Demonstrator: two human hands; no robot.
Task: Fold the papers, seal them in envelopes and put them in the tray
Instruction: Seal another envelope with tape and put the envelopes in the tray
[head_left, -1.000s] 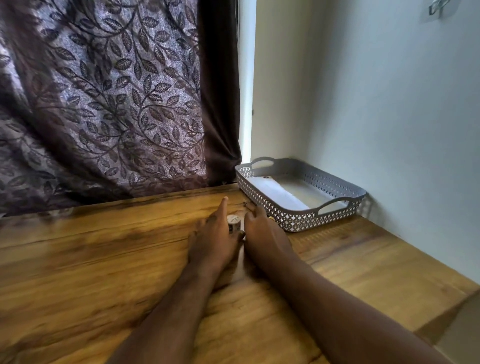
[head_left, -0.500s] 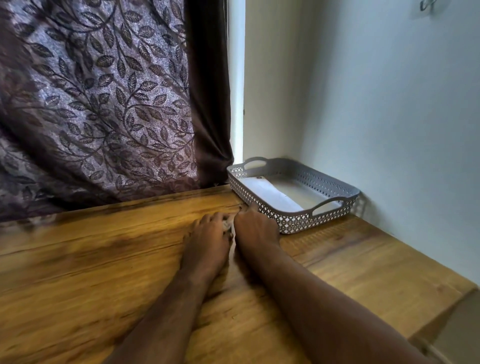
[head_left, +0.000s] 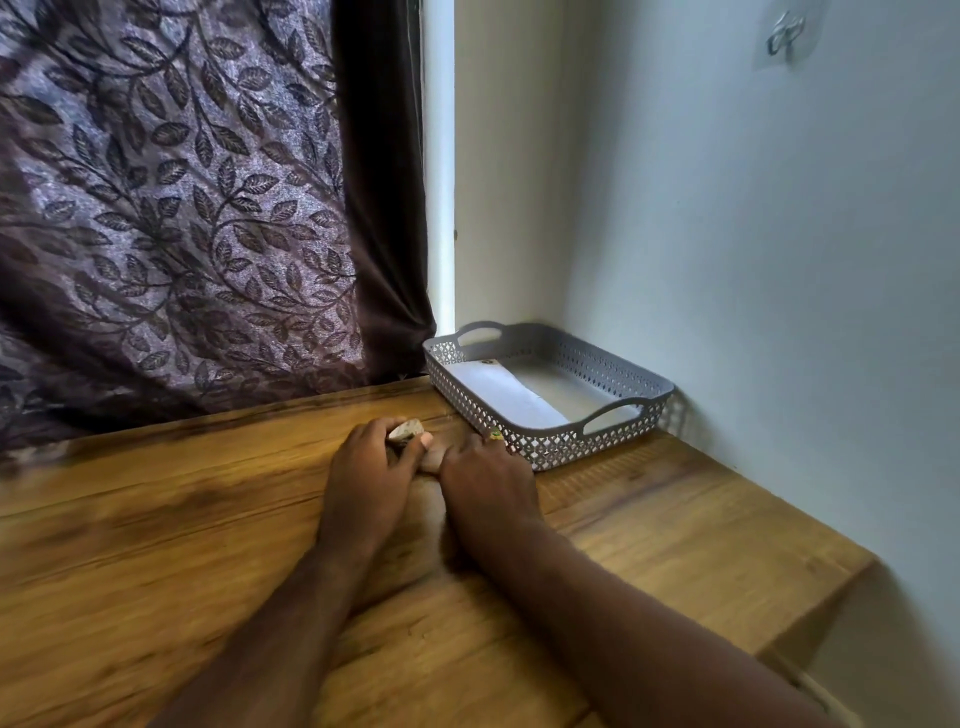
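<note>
Both of my hands lie close together on the wooden table (head_left: 156, 545), just in front of the grey perforated tray (head_left: 550, 447). My left hand (head_left: 371, 478) grips a small pale rounded object (head_left: 408, 430), which shows above its fingers. My right hand (head_left: 485, 478) has curled fingers and pinches a tiny green and yellow piece (head_left: 493, 434) at its fingertips, almost touching the tray's near wall. A white envelope (head_left: 493, 389) lies flat inside the tray along its left side. What the small objects are is hard to tell.
A dark leaf-patterned curtain (head_left: 182, 208) hangs behind the table's far edge. A white wall (head_left: 753, 260) bounds the table on the right, and the tray sits in the corner. The table's right edge (head_left: 810, 608) drops off near my right forearm.
My left fingers, stretched out a second ago, have curled round the small pale object between my hands. My right hand has stayed next to it, its fingertips now near the tray wall.
</note>
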